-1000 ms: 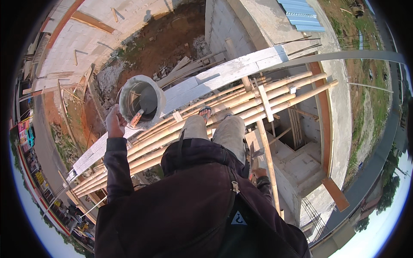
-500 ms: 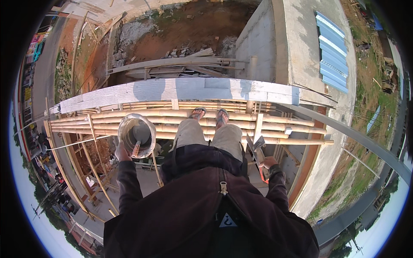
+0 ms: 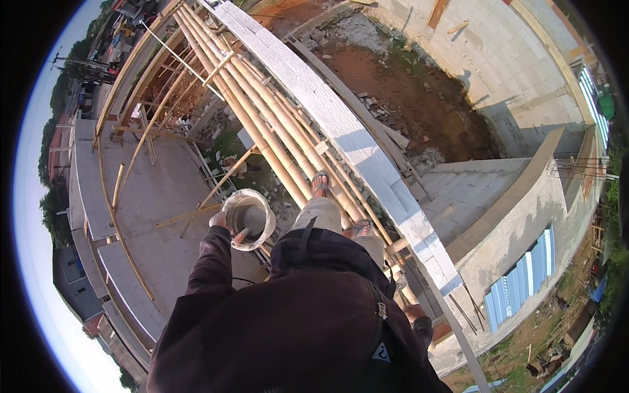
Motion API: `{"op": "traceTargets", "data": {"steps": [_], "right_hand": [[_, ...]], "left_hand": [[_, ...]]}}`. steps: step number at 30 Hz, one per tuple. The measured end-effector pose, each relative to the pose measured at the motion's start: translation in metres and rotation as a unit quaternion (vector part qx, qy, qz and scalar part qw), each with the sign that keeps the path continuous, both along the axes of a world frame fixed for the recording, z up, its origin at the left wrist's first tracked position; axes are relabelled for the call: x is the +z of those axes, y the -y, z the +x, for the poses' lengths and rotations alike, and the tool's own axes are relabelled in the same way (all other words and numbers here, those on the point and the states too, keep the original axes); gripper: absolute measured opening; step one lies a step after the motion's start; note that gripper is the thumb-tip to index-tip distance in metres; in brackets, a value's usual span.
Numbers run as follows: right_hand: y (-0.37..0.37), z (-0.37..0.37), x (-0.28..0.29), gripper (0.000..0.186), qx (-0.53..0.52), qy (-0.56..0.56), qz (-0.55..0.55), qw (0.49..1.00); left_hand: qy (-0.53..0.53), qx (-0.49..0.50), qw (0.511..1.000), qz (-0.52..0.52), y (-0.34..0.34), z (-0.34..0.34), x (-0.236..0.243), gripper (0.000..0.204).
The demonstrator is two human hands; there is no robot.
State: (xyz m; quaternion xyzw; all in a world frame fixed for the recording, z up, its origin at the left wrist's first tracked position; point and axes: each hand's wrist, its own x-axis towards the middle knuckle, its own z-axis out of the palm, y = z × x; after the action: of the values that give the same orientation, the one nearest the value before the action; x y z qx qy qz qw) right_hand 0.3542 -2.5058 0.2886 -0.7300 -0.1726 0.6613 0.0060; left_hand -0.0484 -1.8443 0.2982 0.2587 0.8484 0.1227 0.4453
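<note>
My left hand is closed on the rim of a pale, mortar-smeared bucket, which hangs at my left side. Inside it lies some grey material, and a short orange-brown handle leans against the near wall. On my right, low by the hip, my right hand is closed; my jacket and body hide most of what it grips. My sandalled feet stand on lashed bamboo poles.
A long whitish beam runs alongside the poles. Below left is a grey slab with slanting bamboo props. To the right are a block wall, blue corrugated sheets and a dirt pit with rubble. The drop is open on both sides.
My view and body have turned to the left, so the poles and beam now run diagonally. One foot has stepped forward along the poles. The bucket has stayed in my left hand.
</note>
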Motion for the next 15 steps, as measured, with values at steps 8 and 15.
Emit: {"op": "traceTargets", "data": {"steps": [8,15], "right_hand": [[-0.151,0.122,0.24,0.031,0.012,0.095,-0.037,0.995],[-0.349,0.177,0.262,0.021,-0.031,0.155,0.127,0.979]], "left_hand": [[0.079,0.176,0.981,0.001,0.024,-0.055,-0.053,0.014],[0.09,0.153,0.984,-0.001,0.003,-0.068,-0.068,0.024]]}}
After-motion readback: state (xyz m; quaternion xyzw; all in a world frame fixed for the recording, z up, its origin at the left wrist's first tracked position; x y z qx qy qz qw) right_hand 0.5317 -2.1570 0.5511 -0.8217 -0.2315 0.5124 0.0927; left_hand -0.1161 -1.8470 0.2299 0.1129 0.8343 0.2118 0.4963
